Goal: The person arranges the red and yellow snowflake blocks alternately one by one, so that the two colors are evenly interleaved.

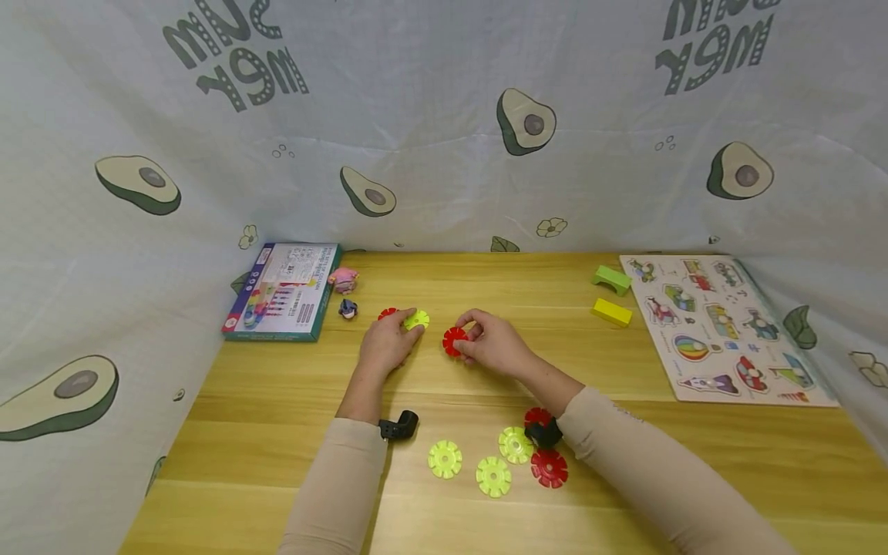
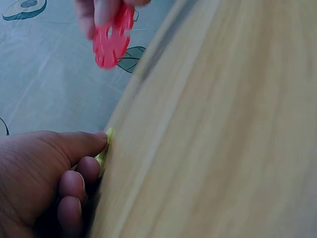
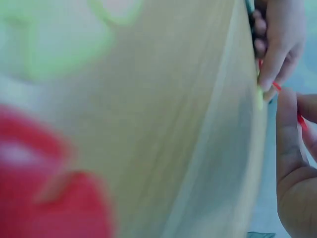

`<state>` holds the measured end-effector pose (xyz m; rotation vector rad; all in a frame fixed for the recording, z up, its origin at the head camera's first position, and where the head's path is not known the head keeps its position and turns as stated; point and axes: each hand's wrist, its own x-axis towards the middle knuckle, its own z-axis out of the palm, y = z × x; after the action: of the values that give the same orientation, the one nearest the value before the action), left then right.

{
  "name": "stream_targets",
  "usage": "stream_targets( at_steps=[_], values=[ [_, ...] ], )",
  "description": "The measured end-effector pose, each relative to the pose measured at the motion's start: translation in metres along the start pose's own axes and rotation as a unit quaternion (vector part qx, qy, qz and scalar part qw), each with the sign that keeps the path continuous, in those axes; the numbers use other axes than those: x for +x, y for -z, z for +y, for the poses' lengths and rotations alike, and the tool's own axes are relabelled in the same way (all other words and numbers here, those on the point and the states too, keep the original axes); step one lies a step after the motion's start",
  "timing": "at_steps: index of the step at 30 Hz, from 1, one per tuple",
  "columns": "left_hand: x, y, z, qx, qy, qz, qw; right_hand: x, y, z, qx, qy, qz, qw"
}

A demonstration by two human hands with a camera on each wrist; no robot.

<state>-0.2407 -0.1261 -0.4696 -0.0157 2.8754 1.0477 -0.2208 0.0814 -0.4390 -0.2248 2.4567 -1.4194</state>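
Observation:
My right hand (image 1: 498,344) pinches a red notched plastic disc (image 1: 449,342) between thumb and fingers, raised over the middle of the table. Left of it, my left hand (image 1: 384,344) holds a yellow-green notched disc (image 1: 419,318) at its edge, with the thumb on it. A second red disc (image 1: 387,313) peeks out beyond the left knuckles, mostly covered by the hand. In the left wrist view the thumb and curled fingers meet at the yellow-green disc (image 2: 108,135), close to the wooden surface, while the red disc (image 2: 110,49) hangs from the right fingers.
Nearer the front lie several yellow-green discs (image 1: 493,477) and red discs (image 1: 549,468), one partly behind the right wrist camera (image 1: 544,434). A box (image 1: 283,291) and two small figures (image 1: 343,280) stand back left. Green (image 1: 612,278) and yellow blocks (image 1: 612,312) sit beside a picture puzzle board (image 1: 721,331).

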Motion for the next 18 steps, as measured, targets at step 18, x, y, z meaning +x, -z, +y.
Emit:
stream_targets(
  at_steps=[18],
  values=[
    [0.001, 0.0, -0.001, -0.01, 0.016, -0.014, 0.9997, 0.056, -0.01, -0.008, -0.095, -0.06, 0.029, 0.993]
  ],
)
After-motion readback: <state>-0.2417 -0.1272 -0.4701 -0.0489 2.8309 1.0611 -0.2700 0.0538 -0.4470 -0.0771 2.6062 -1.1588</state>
